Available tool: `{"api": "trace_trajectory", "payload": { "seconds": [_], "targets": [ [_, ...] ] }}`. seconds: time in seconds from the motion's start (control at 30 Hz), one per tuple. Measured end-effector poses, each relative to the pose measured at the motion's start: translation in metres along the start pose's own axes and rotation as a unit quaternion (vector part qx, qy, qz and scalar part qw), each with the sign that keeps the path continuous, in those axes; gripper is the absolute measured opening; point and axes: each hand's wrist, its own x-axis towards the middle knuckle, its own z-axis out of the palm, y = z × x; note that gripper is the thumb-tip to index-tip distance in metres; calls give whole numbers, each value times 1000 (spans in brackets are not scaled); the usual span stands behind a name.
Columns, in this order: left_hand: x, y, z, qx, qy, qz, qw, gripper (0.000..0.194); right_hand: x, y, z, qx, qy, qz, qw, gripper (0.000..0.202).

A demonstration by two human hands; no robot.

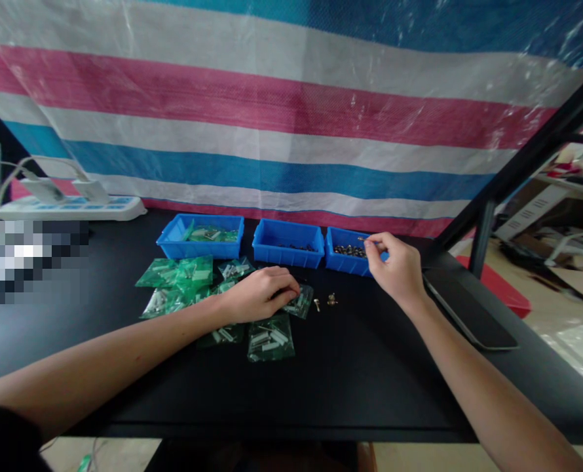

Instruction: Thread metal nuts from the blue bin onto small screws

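My right hand (pixel 394 265) is above the right blue bin (pixel 348 262), thumb and fingers pinching a small shiny metal part (pixel 361 239). Small metal pieces (pixel 349 250) lie in that bin. My left hand (pixel 262 292) rests palm down with curled fingers over a small green-tinted plastic bag (pixel 300 303); what its fingertips hold, if anything, is hidden. Right of that bag, a small metal piece (pixel 316 305) and a little cluster of metal pieces (pixel 331 299) lie loose on the black table (pixel 350 373). Nearer to me is another bag (pixel 270 339) with white cylindrical parts inside.
More green bags (pixel 178 275) are heaped left of my left hand. The left blue bin (pixel 200 249) contains bags; the middle blue bin (pixel 287 254) holds small dark pieces. A phone (pixel 471 311) lies at right, a power strip (pixel 75 206) at back left. Striped sheeting (pixel 272 131) hangs behind.
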Motion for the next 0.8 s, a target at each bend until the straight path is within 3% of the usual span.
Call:
{"api": "trace_trajectory", "payload": {
  "seconds": [0.53,0.63,0.8],
  "targets": [
    [0,0,0,17,-8,3,1000,16,-3,13,12,-61,-67,64,994,13],
    [0,1,0,14,-9,1,1000,16,-3,12,13,-52,-57,35,996,13],
    [0,-2,3,7,28,-7,1000,23,-5,-13,5,29,-31,-89,995,16]
  ]
}}
